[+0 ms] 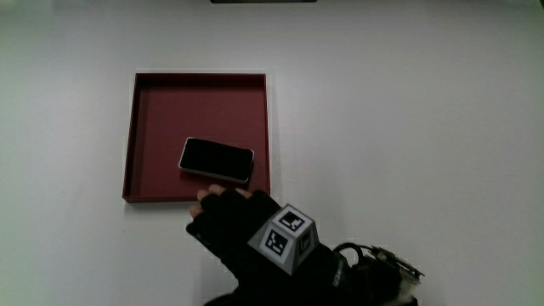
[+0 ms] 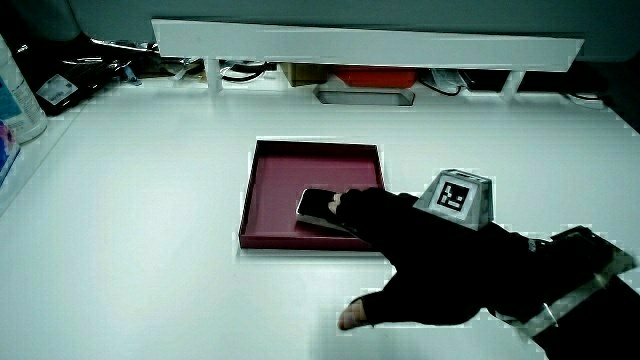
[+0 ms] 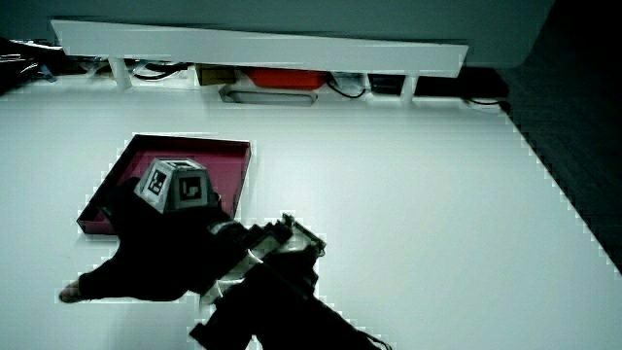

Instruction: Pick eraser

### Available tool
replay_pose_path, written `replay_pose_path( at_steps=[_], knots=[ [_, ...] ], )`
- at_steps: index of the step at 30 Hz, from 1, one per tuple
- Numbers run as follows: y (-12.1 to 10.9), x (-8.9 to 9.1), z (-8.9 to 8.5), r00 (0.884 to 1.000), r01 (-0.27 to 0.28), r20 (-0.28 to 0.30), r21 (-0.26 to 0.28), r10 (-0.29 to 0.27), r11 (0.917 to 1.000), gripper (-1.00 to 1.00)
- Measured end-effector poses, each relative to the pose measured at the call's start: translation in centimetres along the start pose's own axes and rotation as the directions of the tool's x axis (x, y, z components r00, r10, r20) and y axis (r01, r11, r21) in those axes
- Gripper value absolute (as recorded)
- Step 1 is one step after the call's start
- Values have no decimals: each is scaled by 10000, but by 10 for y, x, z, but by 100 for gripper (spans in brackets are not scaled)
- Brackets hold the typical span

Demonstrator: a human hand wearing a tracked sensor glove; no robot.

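Observation:
A flat black slab with a pale rim, the eraser (image 1: 216, 159), lies in a shallow dark red tray (image 1: 195, 106), close to the tray wall nearest the person. The gloved hand (image 1: 228, 212) hovers at that wall, its fingers spread and holding nothing. Its fingertips (image 1: 208, 195) stop just short of the eraser. In a side view the hand (image 2: 400, 260) covers one end of the eraser (image 2: 318, 204) in the tray (image 2: 300, 170), thumb stretched out over the table. In a side view the hand (image 3: 146, 253) and its cube hide the eraser; only the tray (image 3: 222, 160) shows.
A low white partition (image 2: 360, 40) runs along the table's edge farthest from the person, with cables and a red box (image 2: 375, 76) under it. Bottles (image 2: 20, 95) stand at the table's side edge. A strap with a cable (image 1: 387, 259) hangs at the forearm.

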State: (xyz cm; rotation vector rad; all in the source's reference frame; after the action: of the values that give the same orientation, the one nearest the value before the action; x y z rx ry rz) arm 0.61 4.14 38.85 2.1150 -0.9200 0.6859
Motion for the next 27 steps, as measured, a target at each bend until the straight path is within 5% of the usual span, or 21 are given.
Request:
replay_pose_path(
  at_steps=[4,7,8,12,27],
  knots=[
    [14,10,8,9989,454,-114,318,-450,9985,0],
    [29,29,3,9962,872,-24,1185,-876,9891,0],
    [28,22,15,9970,771,50,815,-778,9937,0],
    [40,40,17,9937,1116,-209,1615,-1097,9805,0],
    [80,100,1,9549,2904,-1112,1580,-2752,9438,0]
  ],
)
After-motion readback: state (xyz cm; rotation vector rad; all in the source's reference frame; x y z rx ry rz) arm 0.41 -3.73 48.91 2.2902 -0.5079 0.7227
